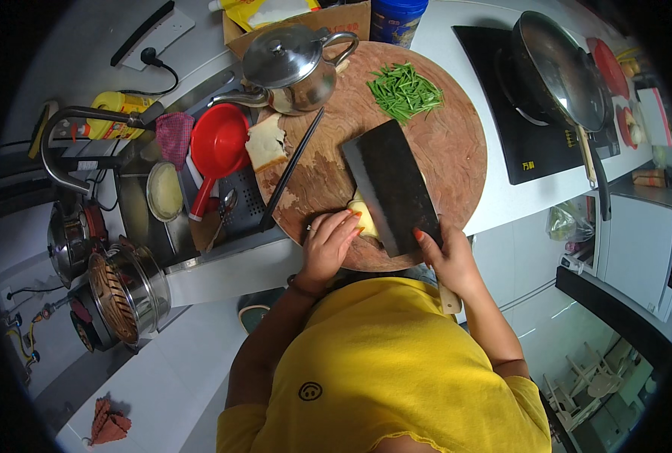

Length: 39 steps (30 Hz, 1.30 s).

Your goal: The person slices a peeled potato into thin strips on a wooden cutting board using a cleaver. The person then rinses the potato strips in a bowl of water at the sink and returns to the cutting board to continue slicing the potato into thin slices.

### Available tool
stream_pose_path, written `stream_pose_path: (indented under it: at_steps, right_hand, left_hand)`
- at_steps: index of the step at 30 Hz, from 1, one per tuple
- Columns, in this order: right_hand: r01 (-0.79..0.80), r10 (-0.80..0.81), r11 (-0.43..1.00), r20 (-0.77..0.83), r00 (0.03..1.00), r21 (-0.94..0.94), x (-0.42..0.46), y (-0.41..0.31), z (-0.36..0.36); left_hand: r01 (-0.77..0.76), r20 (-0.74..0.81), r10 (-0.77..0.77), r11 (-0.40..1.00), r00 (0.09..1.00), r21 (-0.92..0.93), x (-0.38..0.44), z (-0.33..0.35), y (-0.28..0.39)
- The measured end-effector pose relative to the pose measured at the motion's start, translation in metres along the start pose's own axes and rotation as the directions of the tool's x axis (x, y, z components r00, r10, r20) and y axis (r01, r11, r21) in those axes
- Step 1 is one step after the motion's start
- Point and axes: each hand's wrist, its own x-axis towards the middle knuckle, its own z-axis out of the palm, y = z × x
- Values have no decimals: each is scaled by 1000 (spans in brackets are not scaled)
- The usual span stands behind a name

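My right hand (454, 260) grips the wooden handle of a broad dark cleaver (395, 189), thumb resting against the blade near its heel. The blade lies slantwise over a round wooden chopping board (460, 153). At the blade's left edge my left hand (324, 246) has its fingertips on a pale yellow piece of food (367, 219), perhaps a peeled potato. The blade hides part of that piece. Thin-cut green stalks (405, 93) lie heaped at the board's far side. A long black stick-like utensil (296, 164) and a torn bread slice (265, 144) are on its left.
A steel kettle (299, 73) stands on the board's far left. Left of the board, a red dipper (220, 139) is over the sink, beside a curved faucet (47, 141). To the right, a frying pan (559, 71) sits tilted on a black cooktop (483, 107), its handle overhanging the counter edge.
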Motion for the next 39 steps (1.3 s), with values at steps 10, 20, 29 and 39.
stream_pose_path:
  at_steps: [10,20,29,39]
  right_hand:
    - [27,-27,998,4,1000,-57,0,3,-2]
    - [32,-31,995,9,999,-91,5,0,0]
    - [72,-71,995,15,997,-65,20,-3,4]
    - [39,-31,994,79,996,-106,27,-2,1]
  left_hand:
    - [-18,3,18,1000,1000,13,-3,3,-3]
    - [-13,2,13,1000,1000,8,-3,2,-4]
    - [8,-1,-9,999,1000,-32,-3,2,-4]
    - [47,-9,-48,998,999,-30,-3,2,-3]
